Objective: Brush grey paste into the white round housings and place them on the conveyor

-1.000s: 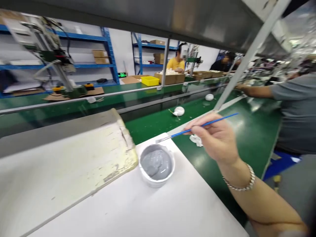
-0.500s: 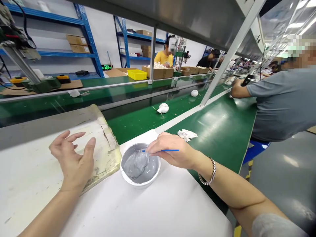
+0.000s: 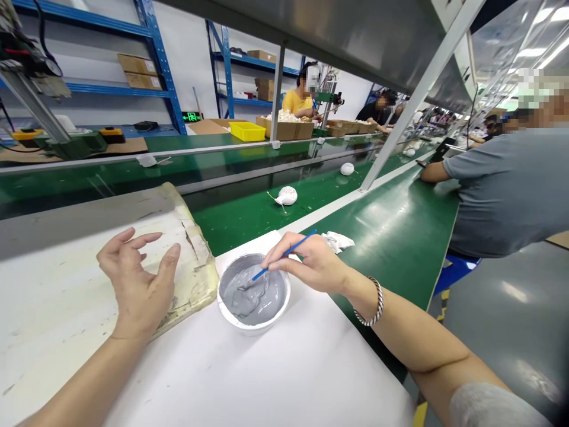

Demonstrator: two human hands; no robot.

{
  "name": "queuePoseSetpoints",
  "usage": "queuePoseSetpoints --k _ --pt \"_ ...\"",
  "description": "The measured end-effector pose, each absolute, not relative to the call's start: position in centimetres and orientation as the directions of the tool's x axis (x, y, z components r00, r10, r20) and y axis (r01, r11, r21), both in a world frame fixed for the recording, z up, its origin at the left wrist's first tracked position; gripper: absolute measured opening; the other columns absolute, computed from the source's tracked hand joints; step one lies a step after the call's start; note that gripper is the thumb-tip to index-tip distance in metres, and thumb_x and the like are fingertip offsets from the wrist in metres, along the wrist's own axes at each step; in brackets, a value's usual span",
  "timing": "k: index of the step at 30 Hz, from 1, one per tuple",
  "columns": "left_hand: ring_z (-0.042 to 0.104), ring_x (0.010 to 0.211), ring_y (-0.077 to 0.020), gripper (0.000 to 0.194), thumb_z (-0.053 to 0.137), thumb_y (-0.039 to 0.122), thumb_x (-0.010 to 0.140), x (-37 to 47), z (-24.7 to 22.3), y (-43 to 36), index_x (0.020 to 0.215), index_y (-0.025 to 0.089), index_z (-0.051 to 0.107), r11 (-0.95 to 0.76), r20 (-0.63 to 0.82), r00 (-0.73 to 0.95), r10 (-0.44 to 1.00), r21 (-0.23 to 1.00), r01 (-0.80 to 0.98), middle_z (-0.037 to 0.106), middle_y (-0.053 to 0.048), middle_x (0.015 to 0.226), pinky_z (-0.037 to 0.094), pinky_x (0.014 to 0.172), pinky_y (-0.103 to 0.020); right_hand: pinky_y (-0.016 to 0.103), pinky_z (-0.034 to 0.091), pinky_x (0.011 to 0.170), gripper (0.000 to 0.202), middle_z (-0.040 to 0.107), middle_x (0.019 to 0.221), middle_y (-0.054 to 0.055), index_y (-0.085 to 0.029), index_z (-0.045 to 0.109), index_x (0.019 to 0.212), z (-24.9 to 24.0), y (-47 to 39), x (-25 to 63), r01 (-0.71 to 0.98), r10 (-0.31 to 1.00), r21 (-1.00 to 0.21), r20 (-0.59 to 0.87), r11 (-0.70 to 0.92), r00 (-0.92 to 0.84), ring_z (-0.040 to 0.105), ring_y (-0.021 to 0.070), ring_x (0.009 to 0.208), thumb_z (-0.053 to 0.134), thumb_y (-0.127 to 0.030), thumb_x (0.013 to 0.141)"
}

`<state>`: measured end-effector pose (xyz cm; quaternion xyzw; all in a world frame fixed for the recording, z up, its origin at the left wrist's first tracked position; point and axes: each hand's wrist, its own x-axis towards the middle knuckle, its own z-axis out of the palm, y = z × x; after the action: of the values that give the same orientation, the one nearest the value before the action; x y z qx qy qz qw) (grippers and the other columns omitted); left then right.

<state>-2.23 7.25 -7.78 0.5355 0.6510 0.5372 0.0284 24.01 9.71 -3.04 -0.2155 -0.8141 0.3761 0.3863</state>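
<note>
Between thumb and fingers, my right hand [image 3: 306, 261] pinches a thin blue stick [image 3: 287, 254], tilted down to the left. Its lower end reaches into thick grey paste [image 3: 255, 299] inside a round white bowl [image 3: 253, 328]; whether the tip is a brush or bare I cannot tell. The bowl stands on a white sheet [image 3: 249, 379]. My left hand [image 3: 140, 281] hovers over a worn, yellow-edged pad [image 3: 57, 249], fingers curled and spread with nothing in them. A crumpled white tissue [image 3: 338, 241] lies just beyond my right wrist.
Two white round pieces, a nearer one [image 3: 287, 196] and a farther one [image 3: 347, 169], sit on the green belt [image 3: 240, 219]. A slanted metal post [image 3: 400, 118] rises beyond the tissue. A co-worker in grey [image 3: 515, 184] sits at right; a yellow bin [image 3: 247, 131] stands across.
The blue stick has swung from nearly level to a steep slant, and my right hand has lifted slightly off the paste. The left hand has shifted a little right in view, still open.
</note>
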Motion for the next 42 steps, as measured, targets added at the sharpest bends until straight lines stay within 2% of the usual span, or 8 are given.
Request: queuePoseSetpoints --k 6,10,16,25,30,35,38,42 --pt "0.032 0.135 -0.0336 0.046 0.068 0.036 0.078 -2.3 -7.6 7.1 0.115 0.013 0.055 -0.137 0.523 -0.427 0.737 0.735 0.664 0.03 -0.023 0.141 0.039 0.104 -0.048 0.021 0.053 0.058 0.017 0.073 0.079 0.002 -0.017 0.058 0.078 -3.3 10.4 23.8 -0.21 0.82 -0.954 0.291 0.213 -0.493 0.071 0.0124 0.073 0.072 -0.027 0.079" --pt "0.033 0.135 -0.0325 0.046 0.067 0.037 0.079 -2.3 -7.5 7.0 0.115 0.013 0.055 -0.125 0.513 -0.441 0.736 0.743 0.657 0.03 -0.023 0.141 0.039 0.104 -0.047 0.014 0.041 0.048 0.027 0.073 0.075 0.003 -0.016 0.056 0.074 -3.5 11.2 24.1 -0.345 0.894 -0.938 0.126 -0.034 -0.431 0.07 0.0102 0.067 0.079 -0.029 0.071" --pt "0.033 0.136 -0.0302 0.046 0.066 0.038 0.078 -2.7 -8.0 7.5 0.116 0.015 0.056 -0.132 0.529 -0.436 0.728 0.732 0.669 0.031 -0.023 0.142 0.04 0.103 -0.049 0.014 0.044 0.052 0.033 0.071 0.073 0.0 -0.015 0.06 0.074 -3.9 11.8 24.4 -0.426 0.912 -0.862 -0.092 -0.274 -0.4 0.068 0.0072 0.065 0.085 -0.032 0.062" --pt "0.039 0.13 -0.0339 0.05 0.057 0.05 0.08 -3.8 -8.6 8.5 0.114 0.013 0.058 -0.092 0.551 -0.4 0.732 0.662 0.744 0.043 -0.023 0.132 0.048 0.094 -0.051 0.013 0.044 0.051 0.039 0.069 0.062 -0.001 -0.014 0.06 0.069 -4.5 11.1 25.0 -0.425 0.921 -0.851 -0.156 -0.308 -0.357 0.067 0.007 0.059 0.086 -0.039 0.057" --pt "0.059 0.095 -0.0269 0.036 0.054 0.048 0.084 -1.9 -4.9 14.1 0.101 0.018 0.063 -0.164 0.412 -0.071 0.908 0.507 0.846 0.057 -0.012 0.106 0.052 0.079 -0.043 0.014 0.046 0.051 0.039 0.072 0.065 0.001 -0.014 0.059 0.07 -5.1 10.4 26.0 -0.43 0.932 -0.865 -0.105 -0.258 -0.347 0.069 0.0088 0.058 0.086 -0.039 0.058" --pt "0.056 0.108 -0.0257 0.033 0.058 0.039 0.088 5.2 -1.7 22.5 0.11 0.015 0.06 -0.335 0.219 0.279 0.935 0.287 0.897 0.06 -0.011 0.114 0.044 0.094 -0.048 0.015 0.048 0.055 0.033 0.074 0.071 0.002 -0.015 0.056 0.074 -4.7 9.8 26.5 -0.39 0.929 -0.914 0.043 -0.112 -0.368 0.071 0.0104 0.064 0.081 -0.036 0.068" --pt "0.051 0.116 -0.0292 0.046 0.057 0.044 0.088 9.2 -2.4 26.0 0.125 0.017 0.054 -0.336 0.122 0.317 0.94 0.199 0.92 0.054 -0.013 0.128 0.042 0.097 -0.053 0.016 0.049 0.056 0.032 0.073 0.071 0.002 -0.015 0.055 0.073 -4.2 9.3 26.5 -0.367 0.929 -0.927 0.067 -0.077 -0.363 0.071 0.0104 0.064 0.079 -0.035 0.07" --pt "0.052 0.115 -0.0299 0.044 0.059 0.04 0.088 10.7 -5.0 28.0 0.126 0.017 0.054 -0.272 0.022 0.272 0.962 0.129 0.954 0.053 -0.013 0.129 0.044 0.094 -0.054 0.017 0.049 0.058 0.031 0.072 0.07 0.001 -0.015 0.055 0.073 -3.9 9.0 26.5 -0.363 0.929 -0.928 0.053 -0.09 -0.365 0.071 0.01 0.064 0.079 -0.035 0.07"
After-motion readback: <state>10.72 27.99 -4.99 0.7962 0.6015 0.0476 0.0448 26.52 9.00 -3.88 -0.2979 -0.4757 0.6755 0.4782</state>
